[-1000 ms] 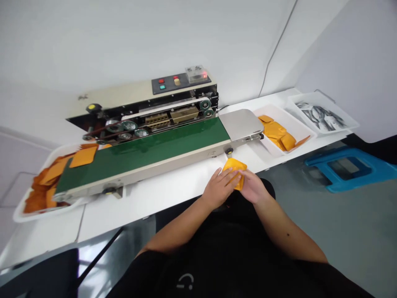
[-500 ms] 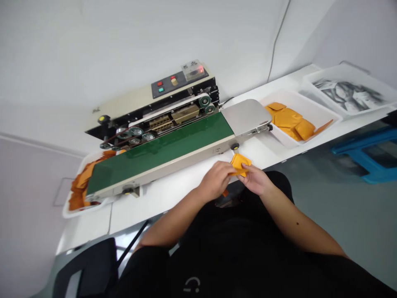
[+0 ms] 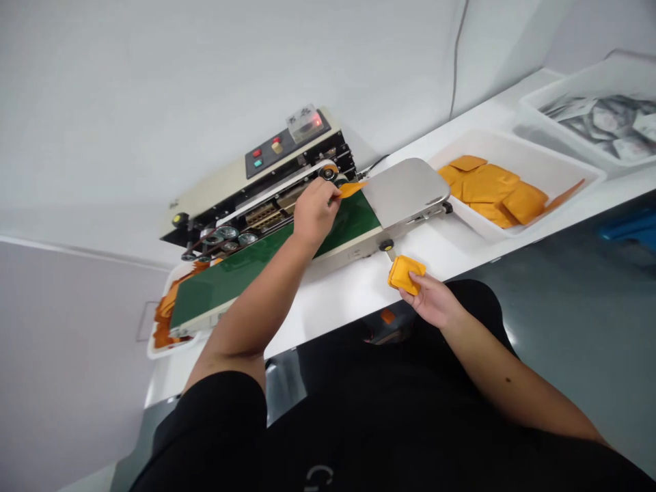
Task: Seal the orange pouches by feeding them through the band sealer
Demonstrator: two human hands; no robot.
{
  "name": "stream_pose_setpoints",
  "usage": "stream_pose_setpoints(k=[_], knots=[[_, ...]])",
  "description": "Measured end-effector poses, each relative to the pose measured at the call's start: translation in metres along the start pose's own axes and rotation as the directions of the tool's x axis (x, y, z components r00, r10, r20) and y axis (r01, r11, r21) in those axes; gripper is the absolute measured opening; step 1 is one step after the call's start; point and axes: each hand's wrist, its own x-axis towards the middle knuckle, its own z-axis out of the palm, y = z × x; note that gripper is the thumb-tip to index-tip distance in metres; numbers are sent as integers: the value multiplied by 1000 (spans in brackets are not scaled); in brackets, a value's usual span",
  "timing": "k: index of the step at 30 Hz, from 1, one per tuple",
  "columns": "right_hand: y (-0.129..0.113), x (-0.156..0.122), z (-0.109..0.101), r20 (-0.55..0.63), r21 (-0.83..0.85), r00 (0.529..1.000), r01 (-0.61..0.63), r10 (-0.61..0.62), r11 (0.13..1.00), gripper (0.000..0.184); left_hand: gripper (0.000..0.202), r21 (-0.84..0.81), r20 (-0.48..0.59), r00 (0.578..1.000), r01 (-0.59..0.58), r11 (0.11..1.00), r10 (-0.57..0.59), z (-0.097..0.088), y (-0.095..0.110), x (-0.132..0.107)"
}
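**By the rollers, my left hand pinches a thin orange packet**

The white bench (image 3: 333, 294), smooth and slab-like, carries the long machine (image 3: 215, 184), boxy and cream-panelled. Along its front runs the glossy green belt (image 3: 353, 223). To the right, a white plastic tub (image 3: 546, 152) with sloping walls holds plump, creased orange packets. Between belt and tub sits the brushed metal plate (image 3: 410, 193), its outer corners rounded.

My left hand (image 3: 313, 210) is over the belt, fingers closed on the packet's near end, just beside the rollers (image 3: 328, 173), and much nearer them than my other hand. The packet (image 3: 353, 189) points rightward from my fingertips toward the plate, its long axis roughly along the belt, almost edge-on. My right hand (image 3: 434, 301), near the bench's front edge, grips a squarish, soft-cornered orange bundle (image 3: 404, 272); I can't tell how many packets.
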Motion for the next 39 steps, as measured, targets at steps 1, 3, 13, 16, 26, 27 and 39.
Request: stream_pose_setpoints(k=[1,3,13,16,26,27,39], knots=[[-1,0,-1,1,4,1000,0,0,1000,42,15,29,18,1000,2,1000,-3,3,-4,3],[-3,-1,-3,1,9,1000,-7,7,1000,41,14,81,41,999,-3,997,0,6,-9,8],[-11,-6,-9,0,-2,1000,11,-11,1000,45,9,386,143,976,100,917,-166,0,-2,16],[-9,-8,-10,-13,4,1000,6,-6,1000,42,10,368,139,974,117,922,-179,-2,-3,15],[1,-15,-5,-9,-63,1000,-14,14,998,39,40,90,55,997,-54,994,49,-19,86,-91],[3,-17,-2,-12,-74,1000,-4,4,997,38,36,37,102,990,-101,994,96,-15,101,-109],[25,-25,20,2,-195,988,155,-158,969,50,60,-197,362,916,-109,974,175,28,153,-183]])
